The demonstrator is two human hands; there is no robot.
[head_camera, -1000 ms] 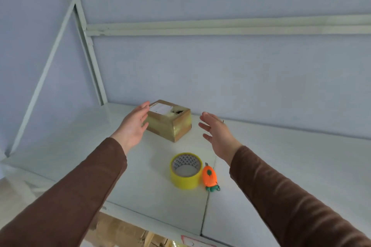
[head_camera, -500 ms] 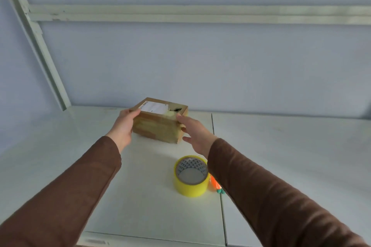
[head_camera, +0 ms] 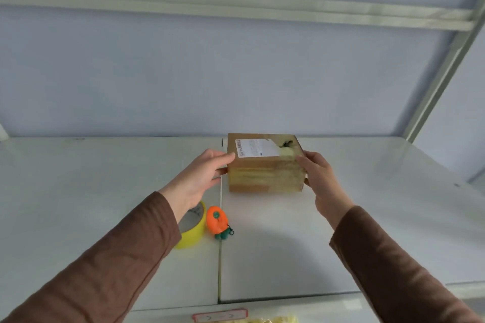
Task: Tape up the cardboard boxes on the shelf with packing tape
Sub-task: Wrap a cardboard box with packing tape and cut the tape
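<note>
A small cardboard box (head_camera: 265, 173) with a white label on top and yellowish tape round its front stands on the white shelf (head_camera: 262, 244), just right of the seam. My left hand (head_camera: 199, 178) presses straight fingers against the box's left side, thumb at the top edge. My right hand (head_camera: 320, 178) grips the right end, thumb on the front top corner, fingers hidden behind the side. A yellow roll of packing tape (head_camera: 193, 231) lies under my left forearm, partly hidden. An orange carrot-shaped cutter (head_camera: 216, 220) lies beside it.
A slanted metal upright (head_camera: 441, 81) rises at the right and a crossbar (head_camera: 236, 8) runs overhead. A red-framed label (head_camera: 220, 317) sits on the shelf's front edge, with something yellow (head_camera: 273, 320) below it.
Both hands have come onto the box's sides, and the box has shifted right, across the seam, away from the tape roll. My view has swung to the right.
</note>
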